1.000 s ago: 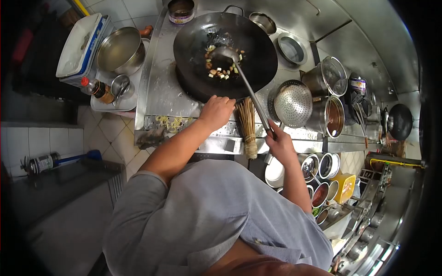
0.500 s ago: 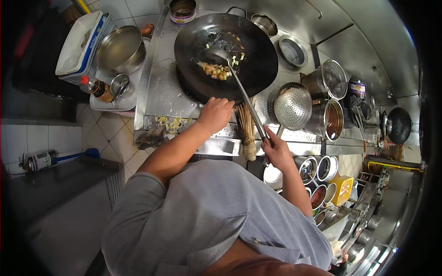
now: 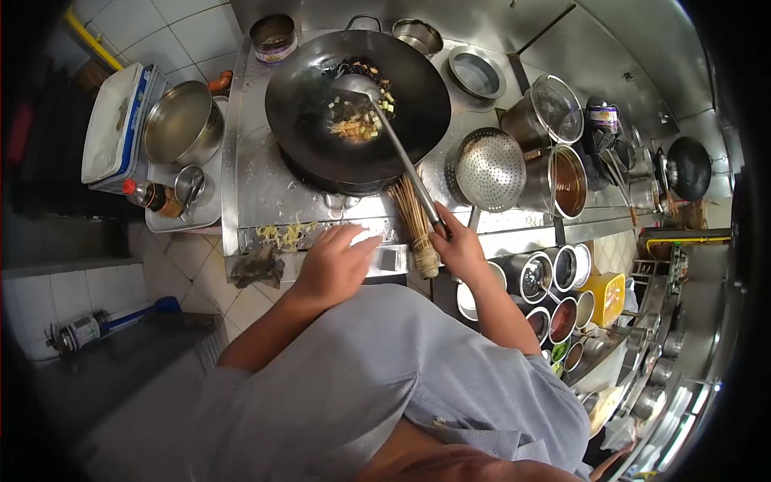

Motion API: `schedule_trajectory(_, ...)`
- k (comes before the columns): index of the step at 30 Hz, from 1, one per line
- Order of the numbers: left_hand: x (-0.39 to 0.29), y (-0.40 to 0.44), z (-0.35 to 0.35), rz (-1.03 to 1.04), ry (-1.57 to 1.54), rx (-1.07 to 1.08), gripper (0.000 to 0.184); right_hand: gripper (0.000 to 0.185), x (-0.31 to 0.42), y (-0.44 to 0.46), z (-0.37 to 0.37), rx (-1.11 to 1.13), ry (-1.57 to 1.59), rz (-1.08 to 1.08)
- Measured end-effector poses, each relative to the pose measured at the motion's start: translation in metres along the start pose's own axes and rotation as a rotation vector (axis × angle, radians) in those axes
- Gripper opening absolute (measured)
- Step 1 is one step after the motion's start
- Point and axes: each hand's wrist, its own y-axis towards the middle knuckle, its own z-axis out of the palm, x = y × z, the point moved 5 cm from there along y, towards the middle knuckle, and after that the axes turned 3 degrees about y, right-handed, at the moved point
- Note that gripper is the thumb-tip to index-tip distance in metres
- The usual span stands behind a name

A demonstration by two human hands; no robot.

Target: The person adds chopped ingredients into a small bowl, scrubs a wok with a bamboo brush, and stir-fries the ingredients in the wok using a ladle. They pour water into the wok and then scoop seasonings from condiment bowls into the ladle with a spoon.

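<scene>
Head view: right hand [image 3: 462,245] holds ladle [image 3: 403,157]; tin label [image 3: 277,53] illegible.

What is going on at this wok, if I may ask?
A person's right hand holds a long-handled ladle, its bowl amid the chopped food in a black wok. The left hand is apart from the wok, near the front edge of the counter, its palm hidden. Between the hands lies a bundled brush, with a perforated strainer to its right.
</scene>
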Motion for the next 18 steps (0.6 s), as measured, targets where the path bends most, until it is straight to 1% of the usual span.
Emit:
schedule_trajectory(1, 0.015, -0.025, 0.000, -0.135, -0.098, 0.115, 0.032, 0.063, -0.004, -0.009, -0.003, -0.010, 0.110, 0.053)
schedule_trajectory(2, 0.029, -0.046, -0.004, -0.348, -0.280, 0.155, 0.028, 0.062, -0.005, -0.012, -0.008, -0.030, 0.220, 0.099)
schedule_trajectory(3, 0.048, -0.078, -0.002, -0.491, -0.343, 0.181, 0.028, 0.060, 0.001, -0.014, -0.011, -0.042, 0.353, 0.140)
schedule_trajectory(4, 0.055, -0.111, -0.002, -0.640, -0.457, 0.195, 0.030, 0.060, 0.001, -0.008, -0.015, -0.064, 0.357, 0.134)
schedule_trajectory(5, 0.057, -0.136, -0.002, -0.800, -0.569, 0.212, 0.032, 0.060, 0.000, 0.001, -0.021, -0.162, 0.408, 0.075)
schedule_trajectory(6, 0.038, -0.136, -0.005, -0.852, -0.503, 0.351, 0.034, 0.061, -0.002, 0.012, -0.025, -0.251, 0.458, 0.013)
schedule_trajectory(7, 0.017, -0.138, -0.010, -0.890, -0.432, 0.499, 0.037, 0.062, -0.006, 0.028, -0.033, -0.287, 0.382, -0.060)
schedule_trajectory(8, 0.003, -0.140, -0.010, -0.867, -0.400, 0.578, 0.037, 0.064, 0.019, 0.028, -0.046, -0.285, 0.593, 0.010)
schedule_trajectory(9, -0.007, -0.139, -0.011, -0.811, -0.389, 0.601, 0.037, 0.065, 0.024, 0.031, -0.054, -0.288, 0.655, 0.001)
schedule_trajectory(10, -0.012, -0.138, -0.010, -0.768, -0.398, 0.579, 0.037, 0.067, 0.022, 0.033, -0.064, -0.293, 0.715, -0.005)
schedule_trajectory(12, -0.010, -0.134, -0.008, -0.724, -0.431, 0.497, 0.037, 0.066, 0.015, 0.030, -0.076, -0.210, 0.670, 0.000)
schedule_trajectory(13, -0.009, -0.133, -0.007, -0.711, -0.446, 0.462, 0.037, 0.066, 0.014, 0.029, -0.080, -0.184, 0.584, 0.028)
schedule_trajectory(14, -0.007, -0.130, -0.006, -0.698, -0.458, 0.427, 0.037, 0.066, 0.015, 0.030, -0.077, -0.175, 0.583, 0.029)
schedule_trajectory(16, -0.007, -0.124, -0.005, -0.675, -0.472, 0.375, 0.037, 0.065, 0.020, 0.038, -0.064, -0.140, 0.439, -0.009)
schedule_trajectory(17, -0.009, -0.121, -0.004, -0.664, -0.477, 0.356, 0.037, 0.068, 0.013, 0.048, -0.051, -0.095, 0.325, 0.054)
schedule_trajectory(18, -0.008, -0.117, -0.003, -0.652, -0.481, 0.337, 0.037, 0.067, 0.011, 0.056, -0.037, -0.105, 0.282, 0.071)
